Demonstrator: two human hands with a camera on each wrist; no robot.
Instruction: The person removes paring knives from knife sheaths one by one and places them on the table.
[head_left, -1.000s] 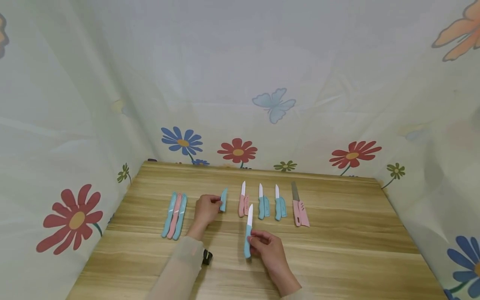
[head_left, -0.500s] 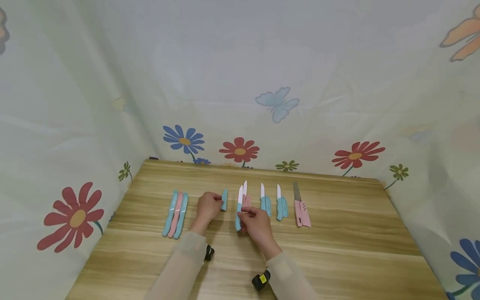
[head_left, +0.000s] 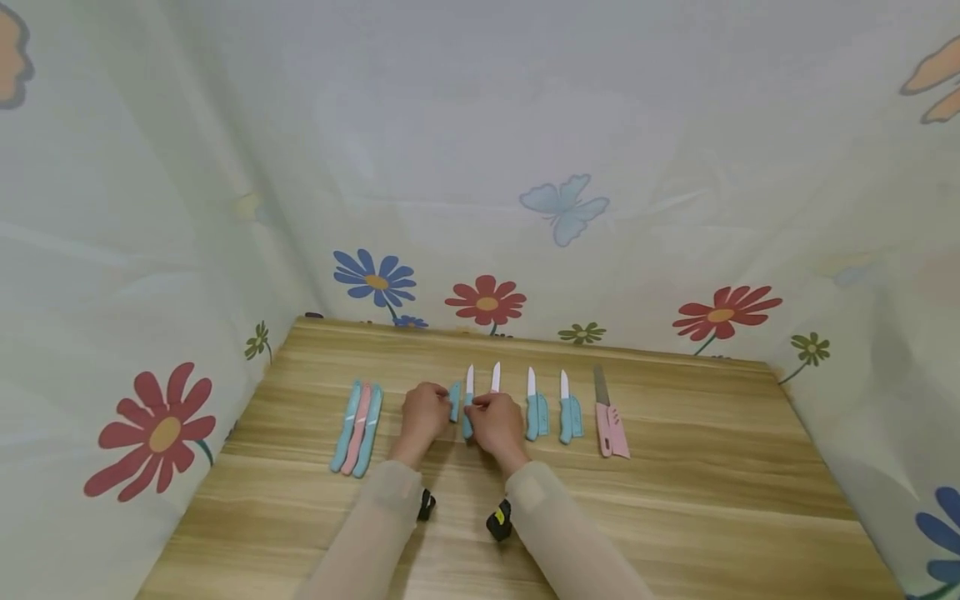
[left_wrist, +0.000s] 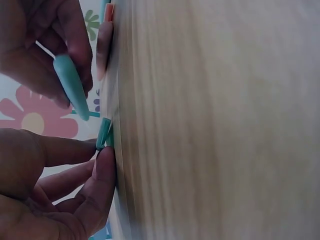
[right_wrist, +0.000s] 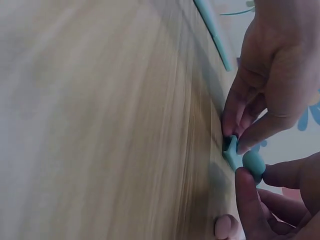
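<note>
My left hand pinches a light blue blade sheath between thumb and fingers, low over the wooden table. Just to its right, my right hand holds a paring knife by its light blue handle, the white blade bare and pointing to the far side. The sheath's end shows in the right wrist view, close to the butt of the knife handle. In the left wrist view the handle is raised off the table. A pink-handled knife is mostly hidden behind my right hand.
Two blue knives lie to the right, each with a sheath beside it. Farther right is a larger pink knife with its pink sheath. Three slim blue and pink knives lie together at left. A patterned curtain surrounds the table.
My right hand has carried the blue paring knife leftward and away from me, to beside the sheath, and now covers most of the pink knife. The left hand keeps its hold with little movement.
</note>
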